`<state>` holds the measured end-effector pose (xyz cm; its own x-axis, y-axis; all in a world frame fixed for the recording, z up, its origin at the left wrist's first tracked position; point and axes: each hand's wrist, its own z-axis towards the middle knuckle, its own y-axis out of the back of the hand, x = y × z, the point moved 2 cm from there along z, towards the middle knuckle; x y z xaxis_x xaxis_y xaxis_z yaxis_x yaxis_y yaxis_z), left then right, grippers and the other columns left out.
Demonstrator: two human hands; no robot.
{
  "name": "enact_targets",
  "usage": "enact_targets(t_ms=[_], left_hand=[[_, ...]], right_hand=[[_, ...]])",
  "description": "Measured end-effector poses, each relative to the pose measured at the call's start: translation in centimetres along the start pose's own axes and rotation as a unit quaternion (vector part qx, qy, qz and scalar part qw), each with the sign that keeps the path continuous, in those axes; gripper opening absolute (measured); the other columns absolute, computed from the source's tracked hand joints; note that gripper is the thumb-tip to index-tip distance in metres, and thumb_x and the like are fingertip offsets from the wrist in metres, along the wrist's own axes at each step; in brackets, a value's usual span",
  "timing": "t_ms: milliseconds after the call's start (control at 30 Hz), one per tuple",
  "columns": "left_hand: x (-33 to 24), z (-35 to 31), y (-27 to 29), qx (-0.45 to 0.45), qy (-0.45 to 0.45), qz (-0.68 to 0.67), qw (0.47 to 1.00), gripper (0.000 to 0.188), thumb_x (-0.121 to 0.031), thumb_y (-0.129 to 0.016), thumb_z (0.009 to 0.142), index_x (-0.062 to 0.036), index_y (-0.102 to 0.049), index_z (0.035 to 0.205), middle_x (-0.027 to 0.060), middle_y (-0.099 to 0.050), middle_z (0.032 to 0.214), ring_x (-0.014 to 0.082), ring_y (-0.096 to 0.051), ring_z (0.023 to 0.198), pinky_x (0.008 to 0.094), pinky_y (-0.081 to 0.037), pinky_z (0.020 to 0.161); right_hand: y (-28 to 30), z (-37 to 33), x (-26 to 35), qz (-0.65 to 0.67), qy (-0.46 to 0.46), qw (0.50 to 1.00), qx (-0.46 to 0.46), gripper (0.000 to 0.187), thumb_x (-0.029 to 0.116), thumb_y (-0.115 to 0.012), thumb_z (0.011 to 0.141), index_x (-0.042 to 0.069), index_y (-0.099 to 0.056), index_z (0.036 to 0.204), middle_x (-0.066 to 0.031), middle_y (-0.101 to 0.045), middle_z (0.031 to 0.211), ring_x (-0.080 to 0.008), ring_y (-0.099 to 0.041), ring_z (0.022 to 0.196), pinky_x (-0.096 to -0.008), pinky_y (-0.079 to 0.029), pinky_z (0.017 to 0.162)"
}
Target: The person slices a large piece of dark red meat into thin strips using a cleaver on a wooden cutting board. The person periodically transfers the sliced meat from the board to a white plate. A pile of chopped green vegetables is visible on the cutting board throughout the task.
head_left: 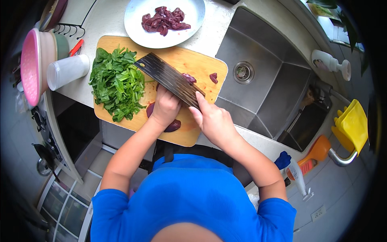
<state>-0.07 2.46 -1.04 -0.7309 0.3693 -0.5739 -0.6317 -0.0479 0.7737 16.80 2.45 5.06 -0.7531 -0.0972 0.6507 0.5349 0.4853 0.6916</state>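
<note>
A wooden cutting board (189, 60) lies on the counter. On its left sits a pile of chopped green leaves (117, 82). My left hand (164, 108) presses down on a dark red piece of liver (174, 125) near the board's front edge. My right hand (213, 120) grips the handle of a broad cleaver (167, 76), its forefinger along the spine, the blade slanting across the board above the liver. Two small liver bits (213, 77) lie on the board's right side. A white plate (193, 16) behind the board holds sliced liver (164, 20).
A steel sink (262, 84) with a drain adjoins the board on the right. A white cup (66, 70) lies on its side by a pink bowl (30, 64) at left. Yellow gloves (354, 125), an orange bottle (314, 153) and a soap dispenser (330, 62) line the right.
</note>
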Motion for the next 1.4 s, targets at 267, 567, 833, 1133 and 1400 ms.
enact_targets(t_ms=[267, 567, 833, 1133, 1400], left_hand=[[-0.7, 1.0, 5.0, -0.048, 0.022, -0.010, 0.999, 0.018, 0.006, -0.066, 0.074, 0.0010, -0.066, 0.092, 0.0128, -0.065, 0.095, 0.0317, -0.062, 0.097, 0.0426, -0.048, 0.087], [-0.6, 1.1, 5.9, -0.024, 0.197, -0.044, 0.979, 0.020, 0.007, -0.061, 0.080, 0.0004, -0.067, 0.098, 0.0163, -0.062, 0.095, 0.0333, -0.062, 0.087, 0.0386, -0.050, 0.078], [1.2, 1.6, 7.5, 0.020, 0.189, -0.001, 0.982, 0.004, -0.001, -0.065, 0.081, 0.0003, -0.064, 0.085, 0.0153, -0.063, 0.082, 0.0324, -0.063, 0.076, 0.0393, -0.051, 0.070], [3.0, 2.1, 11.0, 0.016, 0.181, 0.248, 0.952, 0.011, -0.003, -0.066, 0.077, -0.0068, -0.068, 0.088, 0.0090, -0.061, 0.092, 0.0272, -0.056, 0.092, 0.0393, -0.042, 0.083], [-2.2, 2.0, 4.5, 0.013, 0.083, 0.019, 0.996, 0.022, 0.003, -0.063, 0.076, 0.0025, -0.064, 0.098, 0.0152, -0.060, 0.101, 0.0330, -0.056, 0.100, 0.0427, -0.045, 0.089]], right_hand=[[3.9, -4.7, -2.3, 0.102, -0.072, 0.992, 0.018, 0.038, 0.025, -0.055, 0.097, 0.001, -0.055, 0.127, -0.0231, -0.068, 0.095, -0.0389, -0.067, 0.085, -0.0430, -0.055, 0.075], [4.5, -5.4, -0.5, 0.185, -0.088, 0.978, 0.047, 0.038, 0.020, -0.053, 0.098, -0.001, -0.054, 0.129, -0.0229, -0.067, 0.105, -0.0379, -0.066, 0.095, -0.0390, -0.052, 0.083], [5.3, -6.3, -0.4, 0.212, -0.180, 0.957, 0.087, 0.037, 0.024, -0.049, 0.101, 0.000, -0.055, 0.128, -0.0226, -0.067, 0.109, -0.0333, -0.068, 0.097, -0.0360, -0.051, 0.086], [5.9, -6.5, -0.6, 0.230, -0.204, 0.949, 0.075, 0.038, 0.023, -0.050, 0.101, 0.000, -0.055, 0.129, -0.0202, -0.067, 0.115, -0.0279, -0.068, 0.098, -0.0333, -0.050, 0.087], [4.2, -6.9, -1.1, 0.114, -0.109, 0.986, 0.049, 0.040, 0.025, -0.056, 0.097, 0.000, -0.054, 0.129, -0.0216, -0.068, 0.097, -0.0378, -0.067, 0.088, -0.0414, -0.054, 0.078]])
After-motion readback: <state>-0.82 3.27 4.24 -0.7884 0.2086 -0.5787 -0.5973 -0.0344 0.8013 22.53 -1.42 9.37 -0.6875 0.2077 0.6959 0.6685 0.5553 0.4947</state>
